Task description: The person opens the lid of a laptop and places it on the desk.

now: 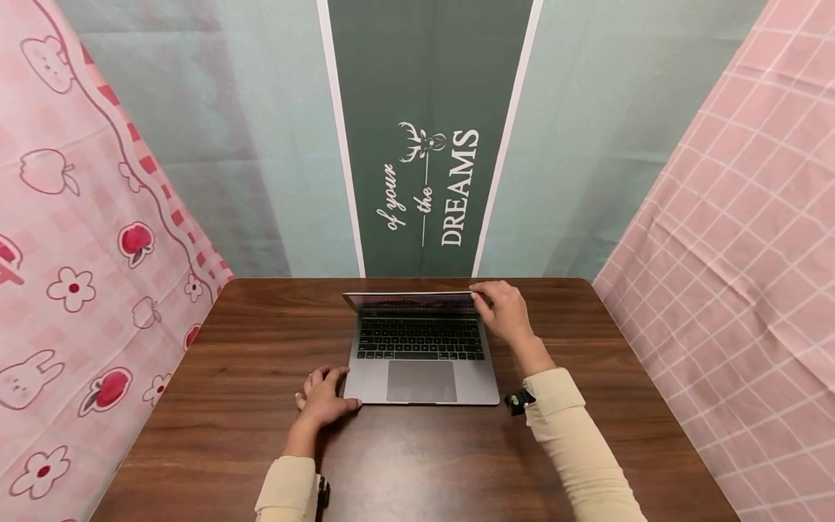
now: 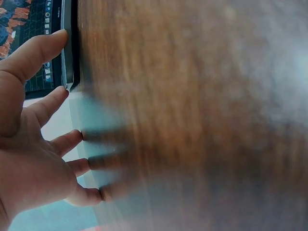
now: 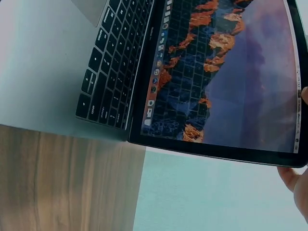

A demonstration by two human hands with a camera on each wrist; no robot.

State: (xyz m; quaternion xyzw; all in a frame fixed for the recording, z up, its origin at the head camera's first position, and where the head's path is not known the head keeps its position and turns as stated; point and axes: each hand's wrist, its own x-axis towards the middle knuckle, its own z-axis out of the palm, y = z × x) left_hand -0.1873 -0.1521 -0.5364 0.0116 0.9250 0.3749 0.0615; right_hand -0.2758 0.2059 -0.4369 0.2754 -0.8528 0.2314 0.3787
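A grey laptop stands open on the wooden table, its keyboard toward me and its screen lit with a mountain wallpaper. At the lid's top right corner, my right hand pinches the edge between thumb and fingers. Only parts of those fingers show in the right wrist view. Beside the base's front left corner rests my left hand, its fingers spread. Its thumb touches the corner and the index fingertip is at the left side; the other fingertips rest on the tabletop, as the left wrist view shows.
The brown wooden table extends around the laptop. Behind its far edge hangs a green curtain with white lettering. Pink patterned cloths, one at the left and one at the right, flank the table.
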